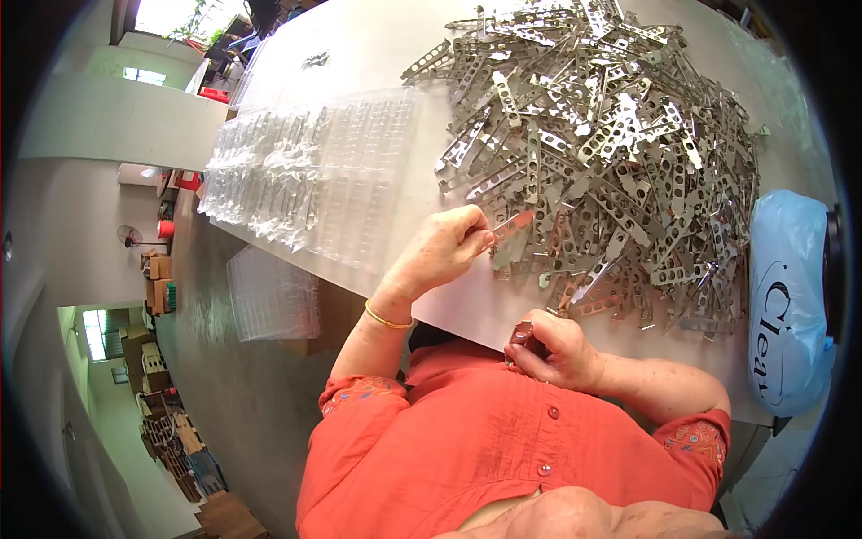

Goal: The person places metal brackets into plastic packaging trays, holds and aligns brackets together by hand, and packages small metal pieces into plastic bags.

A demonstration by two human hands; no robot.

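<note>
My left hand point(442, 250), with a gold bangle at its wrist, is closed in a pinch on the end of a flat perforated metal strip point(514, 226). The strip reflects red and points toward the pile. Close to my body, my right hand point(561, 349) is closed around a small metal piece point(522, 333), mostly hidden by the fingers. A large heap of perforated metal strips point(620, 171) lies in front of both hands, jumbled at many angles.
Clear plastic trays point(359, 171) lie at the left of the white table point(462, 310), part of them filled with metal pieces. Another clear tray point(274, 292) sits lower, beyond the table edge. At the right stands a blue plastic bag point(788, 305). A few loose parts point(316, 60) lie at the back.
</note>
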